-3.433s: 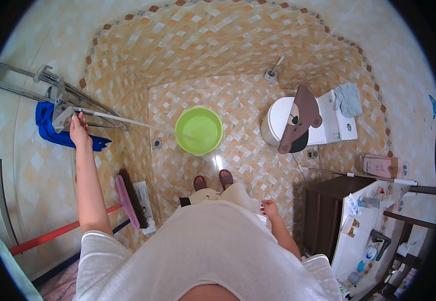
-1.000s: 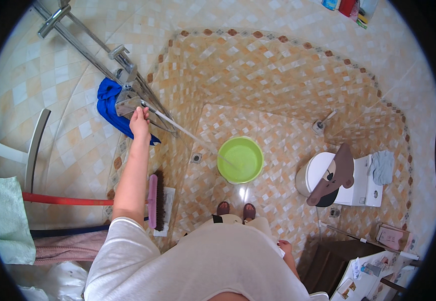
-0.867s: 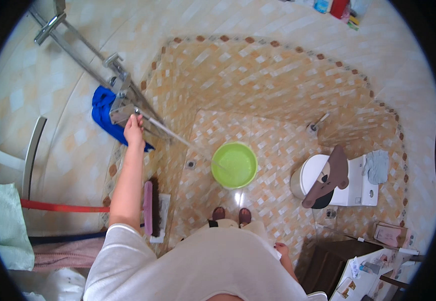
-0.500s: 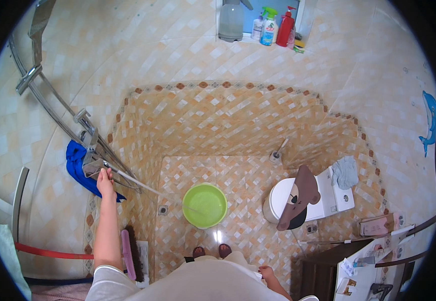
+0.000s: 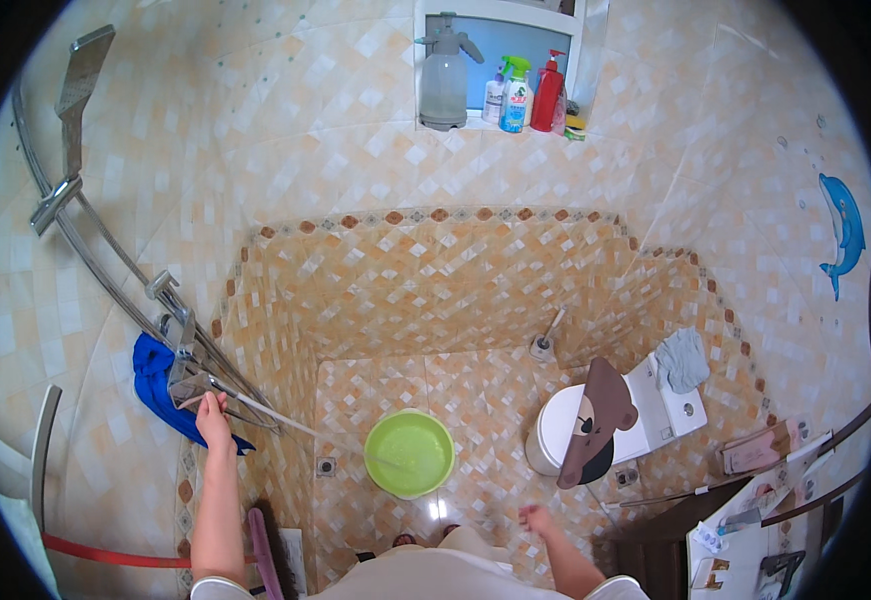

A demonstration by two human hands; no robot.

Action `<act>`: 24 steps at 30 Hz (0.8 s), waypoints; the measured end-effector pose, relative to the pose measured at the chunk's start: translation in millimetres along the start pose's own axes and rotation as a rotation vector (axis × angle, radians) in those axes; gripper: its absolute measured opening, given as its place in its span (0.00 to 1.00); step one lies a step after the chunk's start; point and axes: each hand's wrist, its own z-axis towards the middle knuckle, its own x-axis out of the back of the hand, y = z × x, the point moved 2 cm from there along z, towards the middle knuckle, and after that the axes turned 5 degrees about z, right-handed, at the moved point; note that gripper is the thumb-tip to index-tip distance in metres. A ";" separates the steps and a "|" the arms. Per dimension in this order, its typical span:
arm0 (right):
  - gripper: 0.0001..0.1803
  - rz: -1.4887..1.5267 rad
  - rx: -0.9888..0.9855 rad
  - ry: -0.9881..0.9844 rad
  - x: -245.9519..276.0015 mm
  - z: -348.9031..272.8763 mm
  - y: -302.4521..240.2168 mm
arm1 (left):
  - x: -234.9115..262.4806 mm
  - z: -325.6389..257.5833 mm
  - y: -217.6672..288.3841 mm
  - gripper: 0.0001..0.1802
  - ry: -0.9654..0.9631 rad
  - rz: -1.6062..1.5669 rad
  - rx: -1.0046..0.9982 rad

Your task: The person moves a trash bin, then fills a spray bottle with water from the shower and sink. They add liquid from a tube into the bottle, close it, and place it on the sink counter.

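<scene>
My left hand [image 5: 213, 422] is at the chrome shower faucet [image 5: 187, 375] on the left wall, its fingers closed on what looks like the tap handle. From the faucet a stream of water [image 5: 280, 418] slants down to the right into a light green basin [image 5: 409, 454] on the tiled floor. Shallow water shows in the basin. A blue cloth [image 5: 160, 385] hangs by the faucet, just left of my hand. In front of my body on the right, my right hand [image 5: 535, 519] hovers with curled fingers and nothing visible in it.
A white toilet [image 5: 545, 425] with a brown bear-shaped cover [image 5: 600, 420] stands at right, a grey cloth [image 5: 682, 360] on its tank. A toilet brush [image 5: 545, 343] is behind. Bottles [image 5: 515, 95] line the window ledge. A pink broom [image 5: 263, 555] stands near my left arm.
The whole view has tilted upward, so the room sits lower in the picture. My right hand has moved out forward from my side. My left hand stays at the faucet while water runs.
</scene>
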 end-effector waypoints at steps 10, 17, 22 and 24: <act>0.13 -0.207 0.971 -0.076 9.3 9.6 -493.7 | 2.6 0.3 -12.8 0.15 0.081 -0.006 -0.044; 0.17 -0.439 1.586 0.153 25.5 21.2 -847.9 | -15.3 -19.5 -22.0 0.17 0.325 -0.175 0.039; 0.26 -0.473 1.801 0.455 37.2 51.9 -1053.2 | -85.0 -76.9 -37.6 0.31 0.500 -0.196 0.142; 0.28 -0.458 1.763 0.580 39.7 58.8 -1120.2 | -119.8 -99.0 -40.6 0.36 0.528 -0.197 0.205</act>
